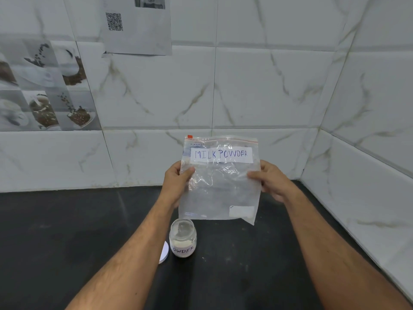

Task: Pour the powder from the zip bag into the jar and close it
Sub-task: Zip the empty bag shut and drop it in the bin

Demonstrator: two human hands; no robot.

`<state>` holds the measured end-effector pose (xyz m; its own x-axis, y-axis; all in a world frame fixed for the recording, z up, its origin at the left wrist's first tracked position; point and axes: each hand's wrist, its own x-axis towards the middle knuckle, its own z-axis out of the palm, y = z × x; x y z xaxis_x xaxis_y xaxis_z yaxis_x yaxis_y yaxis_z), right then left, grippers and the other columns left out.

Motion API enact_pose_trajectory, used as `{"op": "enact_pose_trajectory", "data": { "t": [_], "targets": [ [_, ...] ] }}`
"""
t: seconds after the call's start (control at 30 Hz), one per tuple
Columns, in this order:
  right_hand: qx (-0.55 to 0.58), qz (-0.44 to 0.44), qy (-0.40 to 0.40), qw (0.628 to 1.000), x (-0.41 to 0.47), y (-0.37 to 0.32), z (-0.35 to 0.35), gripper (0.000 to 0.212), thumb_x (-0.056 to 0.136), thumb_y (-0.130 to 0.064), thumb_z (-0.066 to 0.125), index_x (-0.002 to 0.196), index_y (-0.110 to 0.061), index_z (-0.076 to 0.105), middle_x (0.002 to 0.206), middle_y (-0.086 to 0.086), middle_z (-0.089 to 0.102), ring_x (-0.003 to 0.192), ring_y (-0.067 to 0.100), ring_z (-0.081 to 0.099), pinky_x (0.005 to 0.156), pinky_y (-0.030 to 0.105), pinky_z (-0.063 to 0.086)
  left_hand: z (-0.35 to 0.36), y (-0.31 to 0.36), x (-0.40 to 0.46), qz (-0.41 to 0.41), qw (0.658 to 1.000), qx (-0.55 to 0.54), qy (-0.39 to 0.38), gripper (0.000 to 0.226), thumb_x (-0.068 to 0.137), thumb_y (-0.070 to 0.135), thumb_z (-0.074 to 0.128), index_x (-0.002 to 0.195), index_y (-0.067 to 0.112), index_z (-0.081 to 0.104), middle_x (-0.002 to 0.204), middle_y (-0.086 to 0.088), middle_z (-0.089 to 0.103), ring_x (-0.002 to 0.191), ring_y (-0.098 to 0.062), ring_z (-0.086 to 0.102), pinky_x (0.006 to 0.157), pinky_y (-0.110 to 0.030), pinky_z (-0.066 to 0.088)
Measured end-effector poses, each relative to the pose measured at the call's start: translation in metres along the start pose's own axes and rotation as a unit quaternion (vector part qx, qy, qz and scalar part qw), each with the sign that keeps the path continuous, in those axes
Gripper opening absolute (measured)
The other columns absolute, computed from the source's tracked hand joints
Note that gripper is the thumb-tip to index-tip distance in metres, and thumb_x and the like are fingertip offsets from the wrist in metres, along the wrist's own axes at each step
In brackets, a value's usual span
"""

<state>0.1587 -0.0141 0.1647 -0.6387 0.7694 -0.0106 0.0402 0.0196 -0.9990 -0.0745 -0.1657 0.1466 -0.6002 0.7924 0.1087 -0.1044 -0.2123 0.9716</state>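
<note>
A clear zip bag (220,189) labelled "MILK POWDER" is held upright above the counter, its red zip strip at the top. My left hand (176,182) pinches its left edge and my right hand (270,182) pinches its right edge. The bag looks nearly empty, with a faint white patch near its lower right corner. Below it stands a small glass jar (182,239) with no lid on, holding a layer of pale powder and a label reading "OWDER". A white round lid (164,252) lies just left of the jar, partly hidden by my left forearm.
The black counter (67,242) meets a marble-tiled wall (245,97) behind and another on the right, forming a corner. A paper sheet with a QR code (138,25) is stuck on the back wall.
</note>
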Motion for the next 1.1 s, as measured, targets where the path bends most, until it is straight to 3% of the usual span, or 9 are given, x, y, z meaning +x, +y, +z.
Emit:
{"op": "enact_pose_trajectory", "data": {
  "t": [0.13, 0.27, 0.47, 0.63, 0.8, 0.9, 0.97, 1.03, 1.1],
  "targets": [
    [-0.002, 0.001, 0.065, 0.998, 0.000, 0.000, 0.000, 0.022, 0.089, 0.006, 0.065, 0.103, -0.010, 0.069, 0.091, 0.006, 0.077, 0.078, 0.022, 0.074, 0.071, 0.039, 0.061, -0.004, -0.001, -0.001, -0.004, 1.000, 0.006, 0.010, 0.014, 0.094, 0.001, 0.062, 0.102, 0.011, 0.070, 0.095, -0.009, 0.075, 0.083, -0.023, 0.072, 0.077, -0.038, 0.061],
    [0.010, -0.007, 0.084, 0.996, 0.001, -0.001, -0.002, 0.017, 0.089, 0.004, 0.066, 0.096, -0.011, 0.072, 0.088, 0.007, 0.077, 0.076, 0.025, 0.072, 0.082, 0.045, 0.056, -0.005, 0.000, -0.002, -0.017, 1.000, 0.009, 0.020, 0.011, 0.092, 0.003, 0.065, 0.097, 0.011, 0.071, 0.095, -0.010, 0.076, 0.085, -0.025, 0.072, 0.082, -0.042, 0.060],
    [0.107, 0.010, 0.061, 0.992, -0.004, -0.005, -0.003, 0.022, 0.093, 0.009, 0.054, 0.102, -0.003, 0.070, 0.091, 0.014, 0.076, 0.076, 0.025, 0.075, 0.065, 0.036, 0.063, -0.011, 0.001, -0.004, -0.091, 0.995, -0.046, -0.012, 0.018, 0.094, 0.000, 0.060, 0.110, -0.001, 0.067, 0.105, -0.019, 0.073, 0.085, -0.030, 0.072, 0.080, -0.043, 0.061],
    [0.136, 0.060, 0.075, 0.986, -0.004, -0.003, -0.002, 0.017, 0.089, 0.006, 0.060, 0.103, 0.003, 0.069, 0.094, 0.020, 0.072, 0.078, 0.033, 0.072, 0.064, 0.039, 0.062, -0.005, 0.004, -0.009, -0.165, 0.981, -0.097, -0.018, 0.022, 0.093, -0.004, 0.055, 0.083, 0.007, 0.070, 0.080, -0.013, 0.072, 0.064, -0.024, 0.070, 0.057, -0.036, 0.060],
    [0.180, 0.104, 0.103, 0.973, -0.004, 0.006, -0.007, 0.016, 0.085, 0.006, 0.060, 0.083, -0.006, 0.069, 0.104, 0.024, 0.066, 0.089, 0.039, 0.068, 0.081, 0.048, 0.057, 0.000, 0.003, -0.017, -0.248, 0.963, -0.079, -0.076, 0.027, 0.092, 0.007, 0.057, 0.072, 0.006, 0.076, 0.073, -0.014, 0.070, 0.059, -0.024, 0.071, 0.057, -0.033, 0.061],
    [0.183, 0.096, 0.112, 0.972, -0.012, 0.006, -0.008, 0.019, 0.088, 0.008, 0.057, 0.080, -0.006, 0.068, 0.090, 0.019, 0.069, 0.077, 0.035, 0.069, 0.066, 0.040, 0.060, -0.005, -0.007, -0.016, -0.326, 0.940, -0.084, -0.053, 0.056, 0.104, 0.047, 0.036, 0.086, 0.005, 0.068, 0.062, -0.011, 0.068, 0.049, -0.022, 0.068, 0.046, -0.032, 0.058],
    [0.179, 0.081, 0.114, 0.974, -0.017, 0.005, -0.010, 0.019, 0.089, 0.008, 0.056, 0.082, -0.006, 0.067, 0.090, 0.020, 0.068, 0.072, 0.032, 0.070, 0.058, 0.036, 0.060, -0.008, -0.016, -0.015, -0.365, 0.924, -0.069, -0.093, 0.078, 0.096, 0.070, 0.030, 0.094, 0.003, 0.072, 0.076, -0.013, 0.073, 0.060, -0.025, 0.072, 0.051, -0.038, 0.062],
    [0.170, 0.067, 0.109, 0.977, -0.021, 0.007, -0.015, 0.014, 0.090, 0.005, 0.059, 0.092, -0.005, 0.069, 0.106, 0.028, 0.067, 0.083, 0.036, 0.071, 0.069, 0.041, 0.060, -0.005, -0.019, -0.020, -0.369, 0.920, -0.017, -0.128, 0.059, 0.095, 0.057, 0.051, 0.110, 0.004, 0.072, 0.095, -0.012, 0.074, 0.074, -0.024, 0.074, 0.060, -0.039, 0.064],
    [0.183, 0.063, 0.114, 0.974, -0.027, 0.011, -0.024, 0.024, 0.093, -0.004, 0.059, 0.115, -0.001, 0.068, 0.120, 0.032, 0.064, 0.098, 0.040, 0.068, 0.084, 0.047, 0.057, 0.002, -0.023, -0.022, -0.335, 0.931, 0.023, -0.145, 0.040, 0.096, 0.024, 0.063, 0.129, 0.002, 0.062, 0.102, -0.012, 0.075, 0.079, -0.022, 0.074, 0.063, -0.036, 0.064]
  ]
}}
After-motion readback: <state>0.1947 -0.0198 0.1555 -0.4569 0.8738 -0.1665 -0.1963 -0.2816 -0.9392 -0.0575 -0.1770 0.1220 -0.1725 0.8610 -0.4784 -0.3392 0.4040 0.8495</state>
